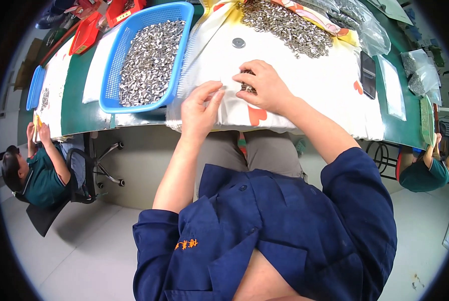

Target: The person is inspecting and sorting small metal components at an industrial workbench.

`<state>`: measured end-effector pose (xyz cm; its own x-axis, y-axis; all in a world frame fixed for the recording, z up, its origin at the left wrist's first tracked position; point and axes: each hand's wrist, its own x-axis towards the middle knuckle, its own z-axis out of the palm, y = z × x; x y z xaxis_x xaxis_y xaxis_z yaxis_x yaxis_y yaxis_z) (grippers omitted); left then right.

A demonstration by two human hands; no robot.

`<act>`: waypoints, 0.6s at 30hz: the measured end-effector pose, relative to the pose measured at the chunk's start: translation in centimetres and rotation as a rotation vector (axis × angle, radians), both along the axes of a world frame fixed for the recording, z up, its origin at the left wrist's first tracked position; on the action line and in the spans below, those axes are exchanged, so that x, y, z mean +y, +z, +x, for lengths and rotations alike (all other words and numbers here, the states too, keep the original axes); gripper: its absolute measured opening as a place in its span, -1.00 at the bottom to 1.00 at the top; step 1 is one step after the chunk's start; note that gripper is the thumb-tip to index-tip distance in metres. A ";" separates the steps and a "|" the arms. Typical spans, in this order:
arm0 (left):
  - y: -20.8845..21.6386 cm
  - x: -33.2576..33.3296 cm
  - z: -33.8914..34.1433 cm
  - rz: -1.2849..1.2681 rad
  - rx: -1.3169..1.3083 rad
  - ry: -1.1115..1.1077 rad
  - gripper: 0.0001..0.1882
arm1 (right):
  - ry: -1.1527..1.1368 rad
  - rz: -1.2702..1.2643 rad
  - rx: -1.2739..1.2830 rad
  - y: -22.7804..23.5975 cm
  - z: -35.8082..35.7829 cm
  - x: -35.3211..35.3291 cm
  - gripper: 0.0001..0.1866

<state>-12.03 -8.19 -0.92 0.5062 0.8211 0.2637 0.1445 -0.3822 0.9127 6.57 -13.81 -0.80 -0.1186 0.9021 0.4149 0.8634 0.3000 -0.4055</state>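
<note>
My right hand [266, 86] is curled over a small cluster of short metal pieces [247, 83] on the white patterned cloth [304, 83]. Just left of it, my left hand [200, 109] has its thumb and forefinger drawn together. What lies between those fingertips, if anything, is too small to make out. Clear plastic sheeting [186, 86] spreads by the left hand, next to the basket. Beyond both hands rests a round grey metal disc [238, 43]. A big pile of similar short metal pieces [289, 29] covers the far part of the cloth.
A blue plastic basket [107, 95] full of metal pieces stands at left. Red bins [86, 34] sit farther left. A dark phone [368, 75] and clear bags [421, 70] lie at right. Seated people work at far left [46, 175] and far right [425, 168].
</note>
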 end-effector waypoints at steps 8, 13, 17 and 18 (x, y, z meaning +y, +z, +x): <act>-1.8 0.4 0.1 0.060 0.046 0.204 -0.87 | 0.111 0.129 0.109 -0.9 1.1 -0.1 -0.75; -1.6 -0.2 0.2 0.054 0.044 0.274 -0.90 | 0.008 0.101 0.083 -1.0 0.4 -0.7 -0.76; -1.7 -0.4 0.1 0.062 0.080 0.284 -0.91 | 0.018 0.055 0.110 -1.2 0.3 -0.9 -0.77; -1.7 -0.4 0.1 0.058 0.082 0.286 -0.91 | 0.020 0.052 0.111 -1.3 0.4 -0.9 -0.77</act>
<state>-11.88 -8.60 -2.62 0.2780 0.9181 0.2826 0.3259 -0.3669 0.8713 6.93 -14.68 -2.09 -0.0868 0.8771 0.4723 0.8076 0.3395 -0.4822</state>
